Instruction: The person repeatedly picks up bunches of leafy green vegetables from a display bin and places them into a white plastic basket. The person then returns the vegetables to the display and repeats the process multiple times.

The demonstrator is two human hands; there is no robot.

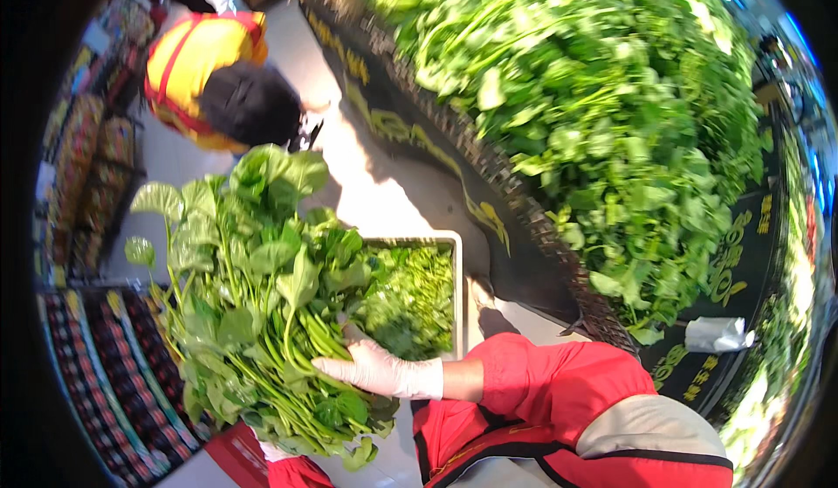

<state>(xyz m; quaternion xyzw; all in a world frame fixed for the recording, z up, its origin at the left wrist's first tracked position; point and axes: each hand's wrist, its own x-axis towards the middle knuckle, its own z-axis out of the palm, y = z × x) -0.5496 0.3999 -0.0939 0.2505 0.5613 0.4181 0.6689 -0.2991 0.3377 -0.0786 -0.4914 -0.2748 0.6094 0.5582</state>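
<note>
A large bunch of leafy green vegetables [262,305] with long stems is held up in front of me. My right hand [386,371], in a thin white glove, grips the stems from the right side, thumb across them. Under the lower left of the bunch, a bit of my gloved left hand [275,452] shows; its fingers are hidden by the leaves, and it bears the bunch from below. Behind and partly below the bunch is a light-coloured crate [458,291], with more wet greens [419,291] inside it.
A high heap of leafy greens [602,134] fills a display with a woven edge [517,193] at right. A plastic bag roll [719,335] lies beside it. A person in a yellow and red vest [196,62] is ahead at left. Packaged goods [118,383] line shelves at lower left.
</note>
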